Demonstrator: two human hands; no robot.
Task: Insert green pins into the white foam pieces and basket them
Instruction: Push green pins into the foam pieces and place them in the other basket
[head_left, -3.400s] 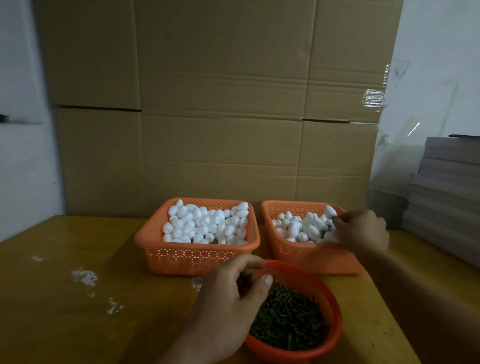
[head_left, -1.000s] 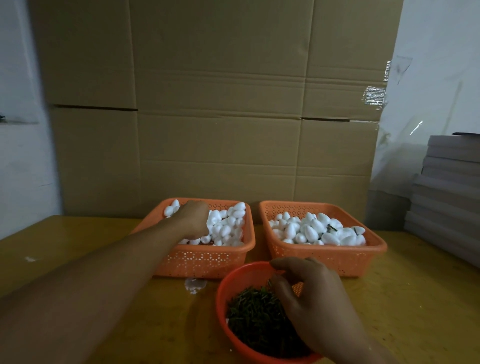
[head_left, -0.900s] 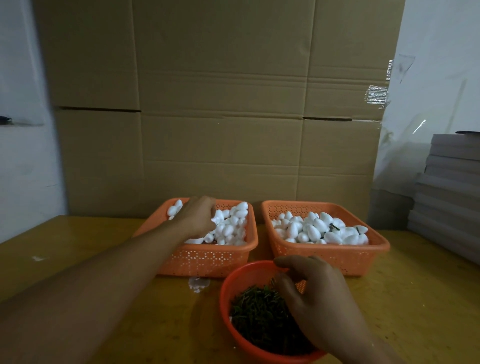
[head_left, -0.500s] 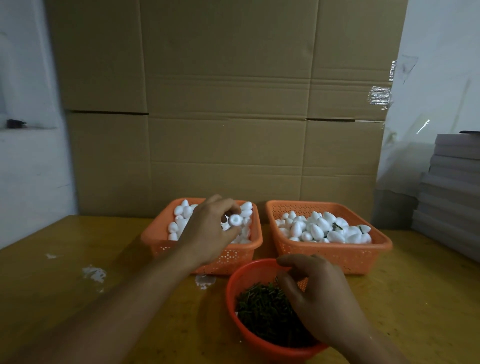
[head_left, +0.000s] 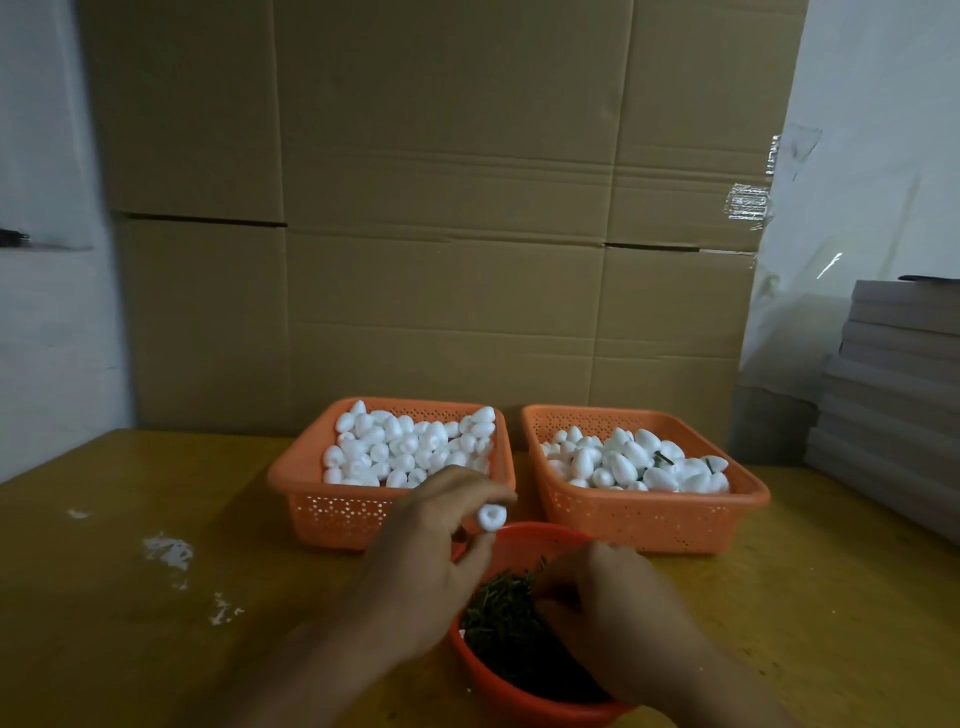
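The bench (head_left: 130, 623) is a yellow-brown wooden top with a few white flecks and smears on its left part. Behind it stand large plain cardboard boxes (head_left: 441, 234), stacked and filling most of the background; a strip of clear tape (head_left: 748, 202) shines at their right edge. No writing, brand or label can be read anywhere. A pale wall (head_left: 47, 312) shows at the left, clear plastic sheeting (head_left: 831, 208) hangs at the right, and a stack of grey boards (head_left: 898, 395) sits at the far right.

Two orange baskets stand side by side at the back of the bench. The left basket (head_left: 332, 514) is heaped with white foam pieces (head_left: 405, 447). The right basket (head_left: 649, 519) holds foam pieces with green pins stuck in some. In front, a round red bowl (head_left: 498, 691) holds a pile of green pins (head_left: 498, 623).

The left hand (head_left: 431, 566) pinches one foam piece (head_left: 491, 516) between thumb and fingers, just above the bowl's far rim. The right hand (head_left: 608, 618) is down in the bowl with fingers curled among the pins; whether it has one pinched cannot be told.
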